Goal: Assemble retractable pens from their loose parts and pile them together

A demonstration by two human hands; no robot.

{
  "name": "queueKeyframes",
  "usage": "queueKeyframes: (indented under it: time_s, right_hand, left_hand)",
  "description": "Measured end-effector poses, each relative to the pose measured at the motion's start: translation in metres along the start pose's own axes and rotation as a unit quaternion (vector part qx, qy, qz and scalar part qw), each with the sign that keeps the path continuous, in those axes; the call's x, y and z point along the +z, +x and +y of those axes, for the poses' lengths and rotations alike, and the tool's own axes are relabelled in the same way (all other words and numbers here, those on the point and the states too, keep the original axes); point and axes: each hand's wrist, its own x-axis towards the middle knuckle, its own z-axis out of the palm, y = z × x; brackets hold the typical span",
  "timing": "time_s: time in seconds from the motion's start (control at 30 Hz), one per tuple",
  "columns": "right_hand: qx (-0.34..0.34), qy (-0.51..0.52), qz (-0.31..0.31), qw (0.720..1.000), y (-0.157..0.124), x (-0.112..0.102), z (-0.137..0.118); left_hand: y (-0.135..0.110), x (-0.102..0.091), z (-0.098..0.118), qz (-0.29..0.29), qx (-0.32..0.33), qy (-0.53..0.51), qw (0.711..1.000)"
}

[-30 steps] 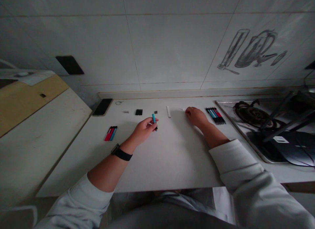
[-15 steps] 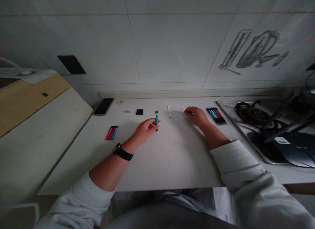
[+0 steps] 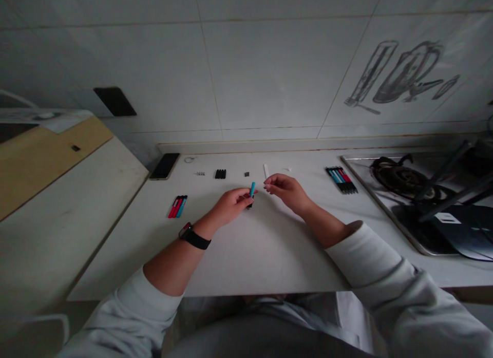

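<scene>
While my left hand (image 3: 231,205) clamps a blue-and-black pen (image 3: 252,187), my right hand (image 3: 288,192) hovers nearby. I can't tell if it holds anything.

Grey wall tiles (image 3: 265,70) rise, dimly lit, behind a white counter (image 3: 269,255).

The held pen (image 3: 252,189) is blue in its upper part and black below. Of the three pen tubes (image 3: 177,207), two are red and one is blue, all with black ends. The table (image 3: 239,260) is white, the watch strap (image 3: 199,240) black, and the grey wall (image 3: 269,70) carries a dark drawing (image 3: 406,73).
</scene>
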Motion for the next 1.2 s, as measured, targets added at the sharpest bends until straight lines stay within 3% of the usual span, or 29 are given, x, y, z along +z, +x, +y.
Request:
queueKeyframes:
  time_s: [0.17,0.3,0.37,0.47,0.6,0.83,1.2]
  right_hand:
    - [-0.011,-0.043,-0.005,0.999,0.003,-0.006,0.006]
    - [-0.028,-0.182,0.017,0.983,0.011,-0.036,0.01]
    - [-0.031,-0.288,0.088,0.953,0.016,-0.063,0.014]
    - [-0.013,-0.424,0.189,0.886,0.022,-0.106,0.021]
    - [0.025,-0.522,0.19,0.831,0.029,-0.138,0.035]
    - [0.022,-0.581,0.122,0.804,0.047,-0.122,0.049]
    - [-0.002,-0.545,0.1,0.832,0.054,-0.125,0.056]
  left_hand:
    - [0.0,0.001,0.001,-0.002,-0.002,-0.003,1.0]
    - [0.0,0.001,0.0,-0.004,0.005,0.008,1.0]
    - [0.0,0.001,-0.001,-0.003,0.009,0.014,1.0]
    - [0.0,0.001,-0.003,0.002,0.013,0.028,1.0]
    - [-0.001,0.001,-0.005,0.002,0.019,0.043,0.999]
    - [-0.001,0.001,-0.007,-0.002,0.013,0.056,0.998]
    - [-0.001,0.001,-0.007,-0.006,0.019,0.067,0.998]
